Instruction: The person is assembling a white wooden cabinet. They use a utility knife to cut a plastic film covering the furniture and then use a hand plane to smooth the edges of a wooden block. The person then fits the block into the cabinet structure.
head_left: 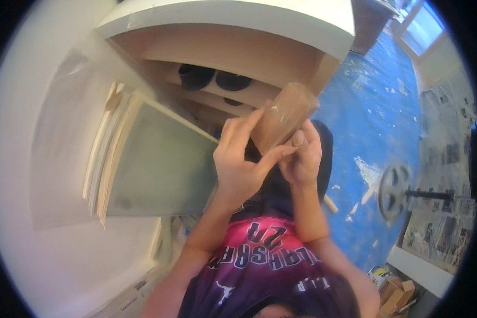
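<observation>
Near the white-topped shelf unit, your left grip and right grip pinched a brown block.

Left hand close beside right hand

We take this for a room under renovation, or one used as a rough workshop. We see a blue sheet spread over the floor and spattered with white flecks, and large flat panels stood together beside a pale wall. Printed paper covers a surface at right, while a white-topped shelf unit looks household to us.
</observation>
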